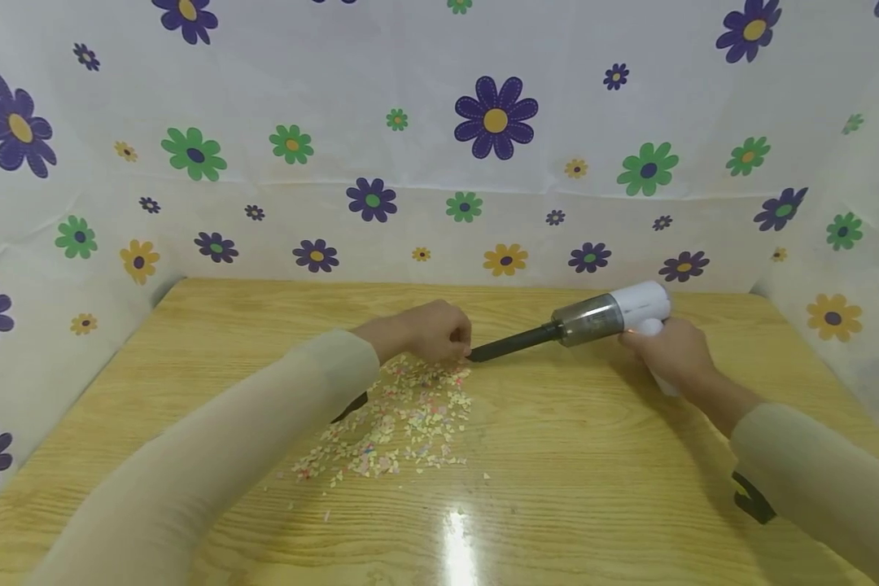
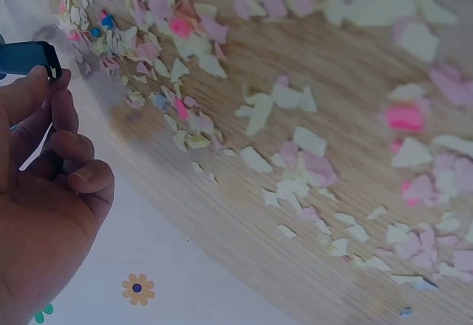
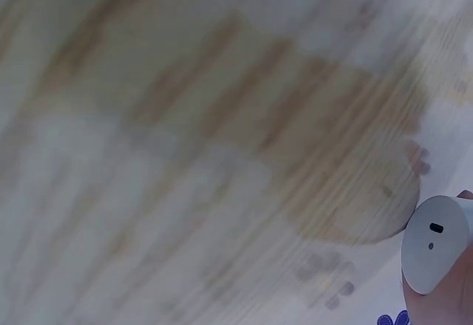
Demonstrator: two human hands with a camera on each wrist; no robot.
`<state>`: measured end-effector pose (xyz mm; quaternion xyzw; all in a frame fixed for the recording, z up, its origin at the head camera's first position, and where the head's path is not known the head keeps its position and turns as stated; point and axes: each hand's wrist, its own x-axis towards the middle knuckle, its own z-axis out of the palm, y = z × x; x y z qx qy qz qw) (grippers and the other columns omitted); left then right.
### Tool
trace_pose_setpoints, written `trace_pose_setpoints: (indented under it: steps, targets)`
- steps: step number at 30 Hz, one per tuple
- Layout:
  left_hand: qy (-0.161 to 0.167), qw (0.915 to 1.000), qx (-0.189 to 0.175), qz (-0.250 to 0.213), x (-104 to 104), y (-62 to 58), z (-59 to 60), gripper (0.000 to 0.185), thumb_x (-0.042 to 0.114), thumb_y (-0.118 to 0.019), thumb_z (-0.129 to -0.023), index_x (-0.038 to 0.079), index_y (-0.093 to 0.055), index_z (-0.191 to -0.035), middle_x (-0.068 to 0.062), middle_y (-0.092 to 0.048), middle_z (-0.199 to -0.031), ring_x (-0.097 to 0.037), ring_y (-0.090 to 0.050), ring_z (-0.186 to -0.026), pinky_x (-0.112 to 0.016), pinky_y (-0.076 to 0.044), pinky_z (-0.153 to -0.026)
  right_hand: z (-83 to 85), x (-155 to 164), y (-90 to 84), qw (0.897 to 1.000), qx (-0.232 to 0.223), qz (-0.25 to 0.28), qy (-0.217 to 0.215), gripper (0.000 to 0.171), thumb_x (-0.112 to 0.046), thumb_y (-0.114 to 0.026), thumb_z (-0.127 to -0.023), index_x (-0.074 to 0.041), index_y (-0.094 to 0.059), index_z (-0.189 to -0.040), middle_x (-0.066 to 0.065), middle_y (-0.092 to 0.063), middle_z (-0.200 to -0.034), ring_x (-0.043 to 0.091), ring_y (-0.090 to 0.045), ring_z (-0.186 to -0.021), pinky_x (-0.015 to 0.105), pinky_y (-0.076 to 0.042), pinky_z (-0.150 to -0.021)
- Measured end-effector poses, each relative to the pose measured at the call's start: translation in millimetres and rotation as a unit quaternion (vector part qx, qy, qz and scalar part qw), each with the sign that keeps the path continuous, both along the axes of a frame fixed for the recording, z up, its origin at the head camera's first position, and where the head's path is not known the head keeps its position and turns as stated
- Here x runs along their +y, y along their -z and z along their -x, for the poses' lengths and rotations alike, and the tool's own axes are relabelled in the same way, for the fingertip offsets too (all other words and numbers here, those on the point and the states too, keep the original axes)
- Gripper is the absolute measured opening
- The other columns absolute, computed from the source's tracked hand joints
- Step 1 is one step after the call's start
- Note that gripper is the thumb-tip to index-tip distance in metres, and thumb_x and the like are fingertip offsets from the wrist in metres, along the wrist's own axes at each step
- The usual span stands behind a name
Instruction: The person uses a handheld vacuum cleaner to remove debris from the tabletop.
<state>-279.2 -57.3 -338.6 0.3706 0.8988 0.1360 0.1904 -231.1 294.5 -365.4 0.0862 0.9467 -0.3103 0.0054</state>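
While the light wooden table (image 1: 630, 472) spreads beneath us, we grasp the white handheld vacuum with a black nozzle (image 1: 601, 319) in our right hand (image 1: 670, 350), right of the scattered pastel paper scraps (image 1: 403, 415). At their far edge, our left hand (image 1: 432, 330) pinches the nozzle tip.

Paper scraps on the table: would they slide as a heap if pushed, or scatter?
The scraps are probably very light: tiny, thin, loose flakes. A push would likely spread them, since they already lie scattered on the table, which looks glossy, so they may slide easily.
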Motion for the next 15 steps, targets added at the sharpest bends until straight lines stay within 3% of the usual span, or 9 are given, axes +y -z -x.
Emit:
trace_pose_setpoints:
  steps: [15]
  targets:
    - [-0.022, 0.9995, 0.015, 0.014, -5.1, 6.3, 11.6, 0.014, 0.014, -0.060, -0.100, 0.007, -0.072, -0.102, -0.005, -0.071, -0.099, -0.018, -0.065, -0.091, -0.032, -0.054, -0.085, 11.5, -8.9, 1.3, 1.000, 0.005, -0.025, 0.005, 0.048, -0.042, -0.066, -0.086, 0.004, -0.057, -0.097, 0.017, -0.060, -0.087, 0.024, -0.055, -0.071, 0.028, -0.046, -0.055]
